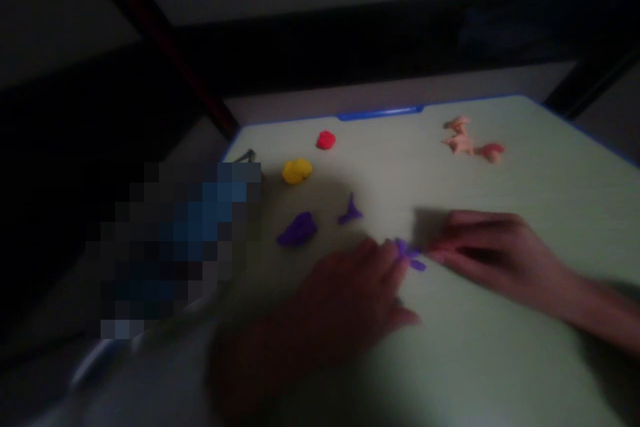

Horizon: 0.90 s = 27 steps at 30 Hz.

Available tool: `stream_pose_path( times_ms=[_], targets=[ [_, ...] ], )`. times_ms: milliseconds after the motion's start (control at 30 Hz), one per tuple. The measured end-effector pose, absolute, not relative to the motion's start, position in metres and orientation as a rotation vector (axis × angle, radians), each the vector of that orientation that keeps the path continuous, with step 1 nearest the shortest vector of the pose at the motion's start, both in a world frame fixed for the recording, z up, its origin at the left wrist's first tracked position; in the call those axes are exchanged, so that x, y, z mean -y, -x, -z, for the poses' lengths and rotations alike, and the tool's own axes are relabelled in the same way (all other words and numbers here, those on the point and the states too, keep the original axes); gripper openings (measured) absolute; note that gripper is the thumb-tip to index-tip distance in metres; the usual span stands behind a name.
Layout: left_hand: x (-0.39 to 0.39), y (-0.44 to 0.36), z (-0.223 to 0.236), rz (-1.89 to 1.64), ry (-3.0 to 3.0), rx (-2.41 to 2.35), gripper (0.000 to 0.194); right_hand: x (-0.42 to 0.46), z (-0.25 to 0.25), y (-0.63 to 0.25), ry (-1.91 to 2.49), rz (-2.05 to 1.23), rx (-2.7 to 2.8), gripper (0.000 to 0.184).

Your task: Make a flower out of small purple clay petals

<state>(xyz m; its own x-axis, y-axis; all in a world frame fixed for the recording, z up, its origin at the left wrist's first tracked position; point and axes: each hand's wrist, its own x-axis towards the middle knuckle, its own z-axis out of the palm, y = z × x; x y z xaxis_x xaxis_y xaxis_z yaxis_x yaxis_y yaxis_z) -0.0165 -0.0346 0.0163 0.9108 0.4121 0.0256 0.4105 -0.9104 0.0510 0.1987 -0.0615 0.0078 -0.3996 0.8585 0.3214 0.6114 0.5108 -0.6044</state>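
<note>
A small flat shape of purple modelling clay (417, 265) with several lobes lies on the table between my hands. My left hand (350, 287) rests palm down on the tabletop. Its fingertips touch the left side of the clay shape, and the thumb is held apart. From the right, my right hand (493, 250) pinches at the shape's right edge with thumb and finger closed together; dim light blurs the exact contact. Just beyond the left hand stands a pointed purple clay piece (351, 211) with spread feet. A larger purple clay lump (299, 230) lies left of it.
A yellow clay lump (297, 171) and a red clay ball (326, 140) sit farther back. Peach and reddish clay pieces (460, 142) lie at the far right. The pale table (550, 180) has a blue rim. A pixelated area covers the left side.
</note>
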Motion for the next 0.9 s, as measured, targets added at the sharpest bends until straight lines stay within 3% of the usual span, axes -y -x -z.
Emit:
stream_pose_path(
  times_ms=[167, 300, 467, 667, 900],
  targets=[
    [0.032, 0.021, -0.011, -0.139, -3.026, -0.620, 0.044, 0.061, -0.008, -0.199, 1.211, -0.510, 2.141, 0.022],
    [0.028, 0.028, -0.001, -0.402, -2.971, -0.571, 0.044, 0.061, -0.007, -0.198, 1.230, -0.509, 2.118, 0.019],
    [0.023, 0.027, 0.007, -0.669, -2.699, -0.740, 0.029, 0.058, -0.006, -0.197, 1.268, -0.620, 2.095, 0.018],
    [0.019, 0.022, 0.009, -0.705, -2.539, -0.828, 0.017, 0.052, -0.003, -0.194, 1.173, -0.695, 2.215, 0.029],
    [0.015, 0.016, 0.010, -0.780, -2.451, -0.843, 0.012, 0.045, -0.004, -0.191, 1.106, -0.730, 2.215, 0.024]
  ],
)
